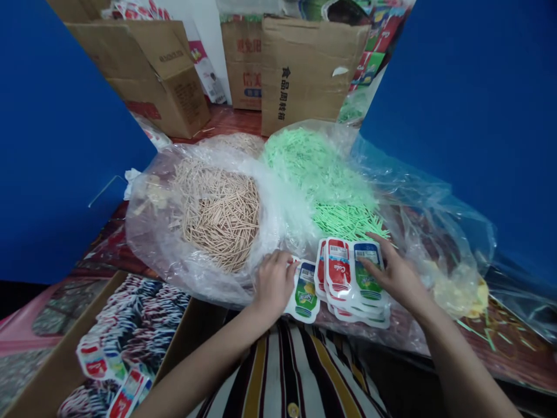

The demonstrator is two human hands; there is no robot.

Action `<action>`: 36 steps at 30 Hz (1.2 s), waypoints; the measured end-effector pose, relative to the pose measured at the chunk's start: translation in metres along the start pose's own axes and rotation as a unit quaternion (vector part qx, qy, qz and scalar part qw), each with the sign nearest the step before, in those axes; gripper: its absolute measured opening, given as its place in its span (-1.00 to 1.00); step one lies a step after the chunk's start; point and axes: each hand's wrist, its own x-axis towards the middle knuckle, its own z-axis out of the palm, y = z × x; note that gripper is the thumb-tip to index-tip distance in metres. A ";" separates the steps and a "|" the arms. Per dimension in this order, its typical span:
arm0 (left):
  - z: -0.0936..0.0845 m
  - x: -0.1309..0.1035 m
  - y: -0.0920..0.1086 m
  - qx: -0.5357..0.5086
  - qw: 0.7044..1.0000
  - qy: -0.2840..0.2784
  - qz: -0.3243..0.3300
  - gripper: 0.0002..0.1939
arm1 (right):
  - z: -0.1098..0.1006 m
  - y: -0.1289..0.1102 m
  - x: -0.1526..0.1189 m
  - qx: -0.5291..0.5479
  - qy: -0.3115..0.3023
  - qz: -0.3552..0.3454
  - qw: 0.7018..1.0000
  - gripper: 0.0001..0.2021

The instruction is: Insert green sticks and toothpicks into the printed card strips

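My left hand [273, 284] is closed on the left edge of a bottle-shaped card [306, 293] with a green Sprite print, near the table's front edge. Just right of it lies a stack of red Cola and green Sprite cards [339, 270]. My right hand [394, 270] rests at the stack's right side with its fingers apart, the thumb on the top Sprite print and the index finger reaching the green sticks [348, 220]. Pale sticks [226, 215] fill an open plastic bag behind my left hand.
An open carton [56, 360] packed with many cards [130, 325] stands at the lower left. Cardboard boxes [304, 75] line the back of the table. Clear plastic [448, 226] and a yellowish bundle [461, 296] lie at the right, beside loose green sticks.
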 end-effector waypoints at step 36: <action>-0.012 -0.002 -0.054 0.005 0.992 0.103 -0.073 -0.90 | 0.056 -0.088 0.018 0.038 0.082 -0.403 0.911 -0.82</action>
